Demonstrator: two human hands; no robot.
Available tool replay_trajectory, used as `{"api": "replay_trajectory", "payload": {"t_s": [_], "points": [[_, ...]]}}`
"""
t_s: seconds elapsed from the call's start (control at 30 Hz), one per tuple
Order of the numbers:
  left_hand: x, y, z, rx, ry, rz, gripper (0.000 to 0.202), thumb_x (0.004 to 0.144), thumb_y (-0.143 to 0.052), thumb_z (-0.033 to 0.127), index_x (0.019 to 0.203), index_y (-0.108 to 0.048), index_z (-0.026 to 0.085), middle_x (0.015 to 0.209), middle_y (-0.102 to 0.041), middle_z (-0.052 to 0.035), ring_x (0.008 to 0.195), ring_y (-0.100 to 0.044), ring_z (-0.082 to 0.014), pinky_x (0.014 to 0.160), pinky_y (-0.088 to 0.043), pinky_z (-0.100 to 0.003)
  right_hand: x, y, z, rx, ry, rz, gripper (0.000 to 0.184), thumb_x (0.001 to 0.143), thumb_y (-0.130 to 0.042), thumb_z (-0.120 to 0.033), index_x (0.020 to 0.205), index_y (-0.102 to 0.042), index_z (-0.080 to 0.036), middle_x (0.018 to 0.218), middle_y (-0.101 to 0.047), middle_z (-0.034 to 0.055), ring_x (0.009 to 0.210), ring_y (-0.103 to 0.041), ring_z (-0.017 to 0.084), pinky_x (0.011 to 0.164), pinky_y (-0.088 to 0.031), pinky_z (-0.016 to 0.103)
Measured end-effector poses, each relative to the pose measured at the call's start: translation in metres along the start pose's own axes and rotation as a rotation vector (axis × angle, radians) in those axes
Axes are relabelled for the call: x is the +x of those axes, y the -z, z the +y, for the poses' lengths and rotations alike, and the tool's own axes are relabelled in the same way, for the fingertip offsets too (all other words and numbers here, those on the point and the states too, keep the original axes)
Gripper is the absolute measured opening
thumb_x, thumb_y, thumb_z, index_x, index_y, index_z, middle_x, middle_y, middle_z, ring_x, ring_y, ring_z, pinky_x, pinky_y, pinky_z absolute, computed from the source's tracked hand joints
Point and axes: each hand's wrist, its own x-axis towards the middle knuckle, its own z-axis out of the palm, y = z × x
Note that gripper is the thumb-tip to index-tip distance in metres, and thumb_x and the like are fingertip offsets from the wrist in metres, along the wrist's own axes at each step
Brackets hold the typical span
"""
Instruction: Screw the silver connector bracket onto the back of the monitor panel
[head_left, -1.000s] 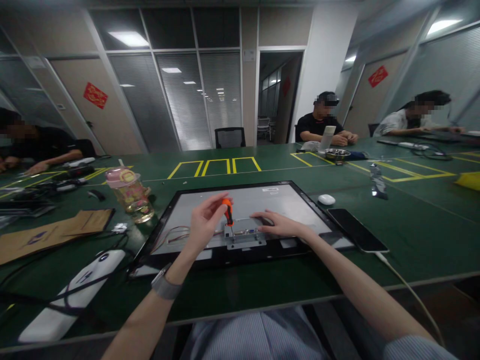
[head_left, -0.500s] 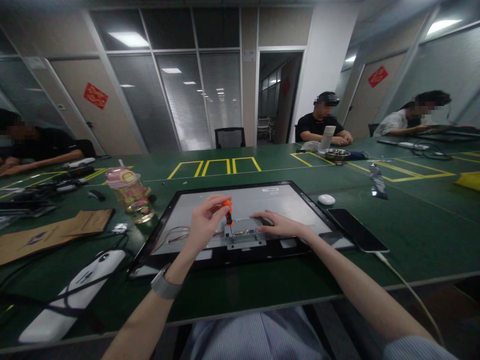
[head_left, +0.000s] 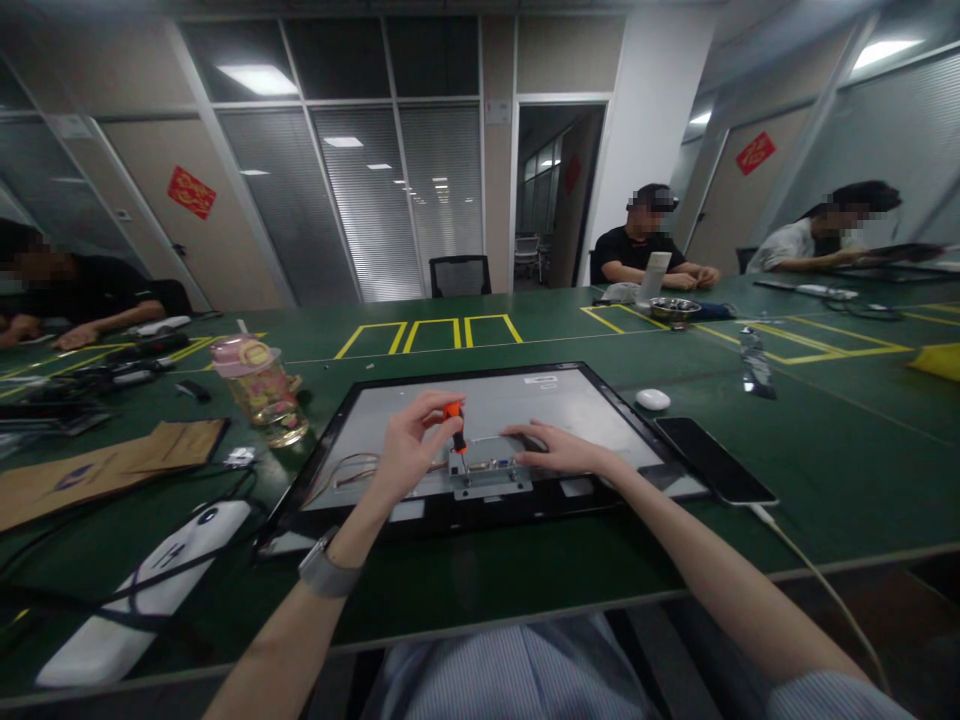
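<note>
My left hand (head_left: 411,440) is closed around the orange and black handle of a screwdriver (head_left: 456,425). The screwdriver stands almost upright, its tip down at the left end of a metal bracket (head_left: 491,482) with several ports. That bracket lies on the back of a flat display panel (head_left: 375,400) with a black frame. Fingers stretched out, my right hand (head_left: 559,446) rests by the bracket's right end. Something dark shows under its fingers, too unclear to name. Thin wires (head_left: 352,468) run over the panel to the left of the bracket.
Left of the panel stand a pink-lidded bottle (head_left: 262,390), a brown paper bag (head_left: 105,470) and a white power bank (head_left: 150,590) with black cable. On the right lie a phone (head_left: 716,460) on a cable and a white earbud case (head_left: 652,399). Several people sit across the table.
My left hand and the screwdriver have shifted only slightly, the tip still at the bracket. My right hand stays in place. At the far left, a co-worker's hand has moved.
</note>
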Motion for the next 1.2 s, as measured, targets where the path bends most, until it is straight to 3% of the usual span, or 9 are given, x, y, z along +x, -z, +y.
{"api": "replay_trajectory", "payload": {"t_s": [0.13,0.23,0.47,0.63,0.73,0.83,0.97,1.1,1.2], "points": [[-0.001,0.001,0.004,0.002,-0.003,-0.096,0.032,0.080,-0.057,0.022,0.113,-0.060,0.021,0.119,-0.054,-0.0119,0.110,-0.054,-0.0241,0.086,-0.050,-0.035,-0.001,0.001,-0.003,-0.007,-0.014,-0.009,0.059,0.084,-0.045,-0.054,0.134,-0.041,-0.022,0.135,-0.046,0.0063,0.127,-0.037,0.030,0.109,-0.021,0.047],[-0.002,0.001,0.006,-0.035,0.048,-0.157,0.040,0.082,-0.053,0.020,0.122,-0.052,0.021,0.117,-0.057,-0.0124,0.105,-0.058,-0.0245,0.085,-0.051,-0.039,-0.002,0.002,-0.006,-0.005,-0.047,-0.016,0.059,0.084,-0.045,-0.054,0.134,-0.040,-0.022,0.136,-0.046,0.0065,0.128,-0.035,0.031,0.109,-0.021,0.048],[-0.001,0.001,0.002,0.275,-0.110,-0.029,0.037,0.071,-0.067,0.019,0.108,-0.062,0.024,0.095,-0.056,-0.0051,0.082,-0.059,-0.0149,0.079,-0.053,-0.032,0.000,0.000,-0.001,0.003,-0.040,-0.009,0.060,0.083,-0.046,-0.056,0.134,-0.041,-0.025,0.137,-0.045,0.0048,0.130,-0.032,0.031,0.109,-0.020,0.050],[-0.001,0.004,0.011,0.094,-0.006,-0.157,0.043,0.080,-0.056,0.019,0.122,-0.053,0.023,0.120,-0.051,-0.0116,0.106,-0.057,-0.0234,0.084,-0.052,-0.037,0.000,0.000,-0.001,0.000,-0.028,-0.006,0.060,0.083,-0.046,-0.056,0.134,-0.041,-0.024,0.137,-0.045,0.0047,0.129,-0.034,0.030,0.110,-0.019,0.048],[-0.001,0.006,0.009,-0.016,0.056,-0.179,0.047,0.083,-0.052,0.019,0.129,-0.046,0.024,0.131,-0.046,-0.0126,0.107,-0.059,-0.0241,0.085,-0.053,-0.038,-0.001,0.001,-0.004,-0.002,-0.014,-0.008,0.058,0.084,-0.045,-0.055,0.133,-0.041,-0.024,0.136,-0.046,0.0048,0.128,-0.036,0.029,0.110,-0.020,0.047],[0.000,0.006,0.003,0.034,0.055,-0.130,0.049,0.081,-0.056,0.020,0.129,-0.046,0.023,0.124,-0.054,-0.0125,0.097,-0.063,-0.0216,0.079,-0.055,-0.037,-0.001,0.001,-0.005,-0.001,-0.009,-0.010,0.058,0.085,-0.045,-0.054,0.133,-0.041,-0.023,0.136,-0.046,0.0051,0.127,-0.038,0.029,0.110,-0.020,0.047],[0.002,0.006,0.001,0.185,-0.031,-0.081,0.043,0.074,-0.064,0.020,0.117,-0.058,0.023,0.100,-0.062,-0.0071,0.088,-0.062,-0.0167,0.078,-0.055,-0.033,0.000,0.001,-0.004,-0.006,-0.023,-0.010,0.058,0.084,-0.045,-0.054,0.133,-0.041,-0.023,0.136,-0.046,0.0058,0.128,-0.037,0.029,0.109,-0.021,0.047],[0.002,0.009,0.004,0.129,-0.014,-0.164,0.043,0.077,-0.058,0.015,0.119,-0.055,0.023,0.112,-0.057,-0.0099,0.101,-0.058,-0.0197,0.085,-0.052,-0.036,-0.001,0.001,-0.005,-0.002,-0.034,-0.007,0.058,0.084,-0.045,-0.054,0.133,-0.041,-0.024,0.136,-0.046,0.0051,0.128,-0.036,0.030,0.109,-0.020,0.048],[0.002,0.011,0.002,0.089,0.030,-0.157,0.046,0.078,-0.057,0.017,0.123,-0.051,0.023,0.113,-0.059,-0.0105,0.097,-0.062,-0.0200,0.080,-0.054,-0.035,-0.002,0.003,-0.007,0.002,-0.027,-0.009,0.058,0.084,-0.046,-0.054,0.133,-0.041,-0.024,0.134,-0.048,0.0056,0.126,-0.040,0.029,0.109,-0.021,0.047]]}}
